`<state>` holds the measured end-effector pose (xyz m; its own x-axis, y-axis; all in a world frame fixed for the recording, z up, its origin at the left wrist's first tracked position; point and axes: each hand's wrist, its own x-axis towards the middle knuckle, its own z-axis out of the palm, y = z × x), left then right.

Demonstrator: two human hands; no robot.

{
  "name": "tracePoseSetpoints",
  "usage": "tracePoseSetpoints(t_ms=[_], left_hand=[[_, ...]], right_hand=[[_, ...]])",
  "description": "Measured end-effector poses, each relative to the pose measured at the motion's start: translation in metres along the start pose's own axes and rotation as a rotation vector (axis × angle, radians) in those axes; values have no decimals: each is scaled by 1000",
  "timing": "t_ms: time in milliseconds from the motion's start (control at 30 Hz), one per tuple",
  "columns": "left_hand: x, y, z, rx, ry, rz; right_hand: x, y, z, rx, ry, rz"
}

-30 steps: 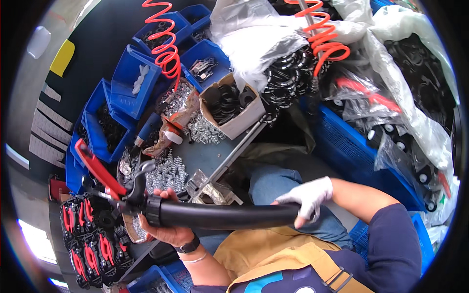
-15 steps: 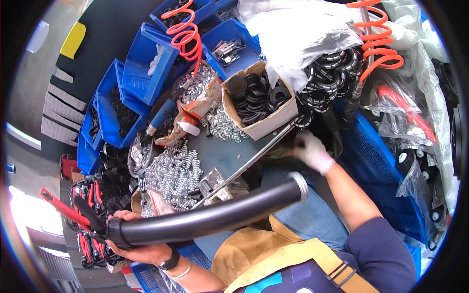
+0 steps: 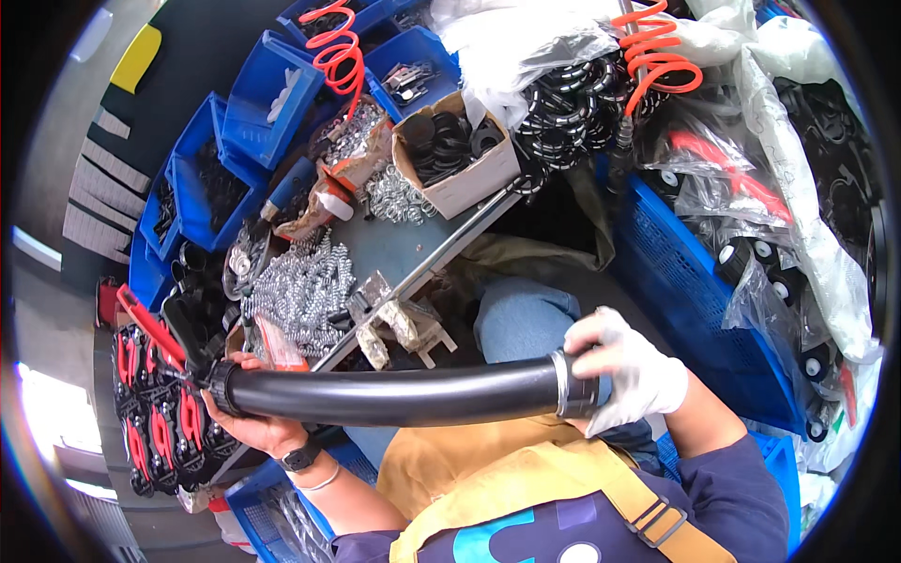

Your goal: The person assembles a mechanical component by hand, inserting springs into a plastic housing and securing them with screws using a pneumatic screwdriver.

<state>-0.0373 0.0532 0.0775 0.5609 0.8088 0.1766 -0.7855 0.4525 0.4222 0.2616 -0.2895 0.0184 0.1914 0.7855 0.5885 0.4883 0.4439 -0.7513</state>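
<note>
1. Cluttered workbench [image 3: 404,249] fills the view above the person's lap, loaded with blue bins [image 3: 267,89], a heap of silver springs [image 3: 296,291] and a cardboard box of black rings [image 3: 455,155].
2. Across the lap, just below the bench edge, lies the black pipe [image 3: 394,394], its long axis running side to side with a slight upward bow in the middle.
3. Left hand [image 3: 253,427], bare, is clenched under the pipe's left end, right at the black collar [image 3: 221,385] there.
4. Right hand [image 3: 629,375], in a white glove, is wrapped around the pipe's right end, just past the metal band [image 3: 560,383].
5. Each hand has one end; the pipe's middle hangs free between them over the yellow apron [image 3: 488,460].
6. Left of the pipe's collar end sits a rack of red-and-black parts [image 3: 141,403], with a red handle [image 3: 150,324] almost touching the collar — the tightest spot.
7. Right of the pipe stands a blue crate [image 3: 694,291], near the gloved hand; clear bags [image 3: 798,235] of black parts pile above it.
8. Orange coiled hoses [image 3: 657,52] hang well above the pipe, out of the way.
</note>
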Motion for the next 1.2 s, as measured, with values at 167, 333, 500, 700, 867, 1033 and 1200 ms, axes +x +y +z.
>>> tracePoseSetpoints(t_ms=[167, 333, 500, 700, 867, 1033, 1200], left_hand=[[-13, 4, 3, -12, 87, 10], [-15, 11, -4, 59, 154, 26], [-15, 5, -2, 51, 167, 63], [-18, 0, 18, 133, 290, 193], [8, -16, 41, 188, 264, 273], [-4, -5, 89, 344, -192, 278], [2, 38, 137, 995, -212, -46]], right_hand=[[-21, -19, 4, -188, -110, -156], [-11, 2, 6, -553, -125, -838], [-26, -26, 24, 508, 46, 895], [-6, -1, 39, -395, 354, -141], [39, 35, 62, 17, 577, 64], [14, 46, 124, 977, 272, 1006], [58, 20, 104, 179, -31, 379]])
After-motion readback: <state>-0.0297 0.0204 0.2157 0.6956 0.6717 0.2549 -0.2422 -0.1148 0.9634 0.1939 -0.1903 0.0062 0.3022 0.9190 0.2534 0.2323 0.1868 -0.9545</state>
